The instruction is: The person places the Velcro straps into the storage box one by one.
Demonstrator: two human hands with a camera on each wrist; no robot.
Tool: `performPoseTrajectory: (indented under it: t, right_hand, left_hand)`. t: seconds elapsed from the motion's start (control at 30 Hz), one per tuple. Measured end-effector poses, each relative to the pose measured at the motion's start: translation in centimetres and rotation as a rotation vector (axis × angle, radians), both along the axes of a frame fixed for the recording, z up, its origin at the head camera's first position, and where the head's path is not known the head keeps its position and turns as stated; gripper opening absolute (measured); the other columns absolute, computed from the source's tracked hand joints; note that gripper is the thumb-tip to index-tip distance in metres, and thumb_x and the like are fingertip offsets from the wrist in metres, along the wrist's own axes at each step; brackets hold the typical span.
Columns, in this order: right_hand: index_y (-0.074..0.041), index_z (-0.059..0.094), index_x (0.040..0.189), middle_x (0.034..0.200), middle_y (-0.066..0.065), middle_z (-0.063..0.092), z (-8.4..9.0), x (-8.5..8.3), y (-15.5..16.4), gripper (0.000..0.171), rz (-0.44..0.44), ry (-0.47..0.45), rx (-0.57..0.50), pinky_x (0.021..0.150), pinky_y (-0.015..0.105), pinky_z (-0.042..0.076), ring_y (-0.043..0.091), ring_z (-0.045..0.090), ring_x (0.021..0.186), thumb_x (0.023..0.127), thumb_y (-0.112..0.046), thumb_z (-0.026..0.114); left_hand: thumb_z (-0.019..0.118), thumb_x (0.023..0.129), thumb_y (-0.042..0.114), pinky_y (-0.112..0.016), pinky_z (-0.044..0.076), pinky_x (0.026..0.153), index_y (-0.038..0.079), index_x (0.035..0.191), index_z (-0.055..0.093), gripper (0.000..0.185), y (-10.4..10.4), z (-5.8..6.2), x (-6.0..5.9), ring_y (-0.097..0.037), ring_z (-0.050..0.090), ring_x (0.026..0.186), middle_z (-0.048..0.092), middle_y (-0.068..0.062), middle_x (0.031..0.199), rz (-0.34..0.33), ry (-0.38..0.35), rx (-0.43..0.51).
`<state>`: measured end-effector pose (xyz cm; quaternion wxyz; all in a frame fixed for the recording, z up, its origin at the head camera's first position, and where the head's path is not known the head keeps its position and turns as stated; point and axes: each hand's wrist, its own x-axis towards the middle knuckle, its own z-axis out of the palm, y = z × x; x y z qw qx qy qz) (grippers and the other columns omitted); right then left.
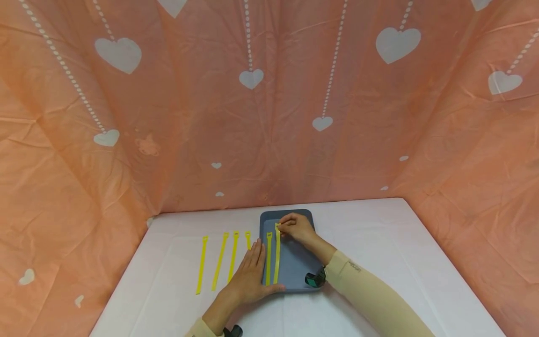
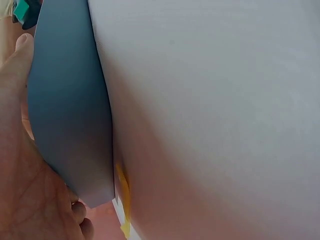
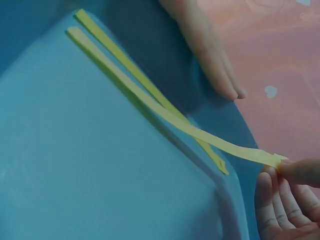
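Fingers of the left hand (image 1: 248,276) lie straight and together, flat on the worktop (image 1: 379,243) against the left edge of the grey tray (image 1: 294,267); thumb reaches along the tray's near left corner; hand holds nothing. Left of it, four yellow strips on the worktop: far-left strip (image 1: 202,264); second strip (image 1: 220,261); third strip (image 1: 233,255); a short-looking fourth strip (image 1: 248,239), its near part hidden under the left hand. Inside the tray, two more strips lie side by side: left tray strip (image 1: 268,257) flat on the tray floor; right tray strip (image 1: 277,255) with its far end lifted. Right hand (image 1: 296,228) at the tray's far end; thumb and forefinger (image 3: 300,172) pinch the tip of that right tray strip (image 3: 165,112); remaining fingers curled below.
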<state>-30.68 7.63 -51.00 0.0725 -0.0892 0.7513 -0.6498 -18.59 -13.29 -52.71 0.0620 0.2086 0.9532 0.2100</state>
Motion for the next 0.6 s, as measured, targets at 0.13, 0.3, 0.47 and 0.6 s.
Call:
performPoseTrajectory:
  t: [0.13,0.3,0.47,0.6]
  right_hand:
    - [0.006,0.072,0.109,0.091,0.014,0.079,-0.4,-0.4,-0.3,0.015,0.011,-0.022,0.016,0.070,0.040,0.065,0.020,0.074,0.072,0.096,0.000,0.078]
    - [0.006,0.073,0.108,0.090,0.014,0.079,-0.7,-0.7,-0.7,0.013,0.016,-0.010,0.055,0.068,0.036,0.065,0.017,0.073,0.069,0.096,0.001,0.077]
    - [0.006,0.073,0.107,0.090,0.014,0.078,-0.9,-0.9,-1.0,0.012,0.015,-0.013,0.086,0.066,0.034,0.064,0.017,0.073,0.070,0.096,0.002,0.077]
    - [0.008,0.072,0.105,0.090,0.016,0.077,-1.1,-1.1,-1.2,0.012,0.014,-0.033,0.091,0.066,0.035,0.065,0.017,0.072,0.070,0.095,0.005,0.077]
  left_hand:
    - [0.062,0.086,0.088,-0.058,0.012,0.133,-0.006,0.169,0.013,0.134,0.0,-0.2,0.0,-0.039,0.002,0.166,-0.002,-0.022,0.179,0.002,-0.001,-0.002]
    - [0.065,0.087,0.085,-0.058,0.013,0.133,-0.006,0.169,0.013,0.133,0.0,0.3,0.1,-0.040,0.003,0.166,-0.001,-0.024,0.179,0.005,-0.017,-0.010]
    - [0.069,0.088,0.081,-0.058,0.014,0.133,-0.006,0.169,0.013,0.131,0.1,0.6,0.1,-0.039,0.003,0.166,0.000,-0.024,0.179,0.010,-0.018,-0.028]
    - [0.067,0.088,0.081,-0.057,0.014,0.133,-0.005,0.169,0.012,0.130,0.1,0.5,0.0,-0.038,0.002,0.166,-0.001,-0.023,0.179,0.010,-0.022,-0.040]
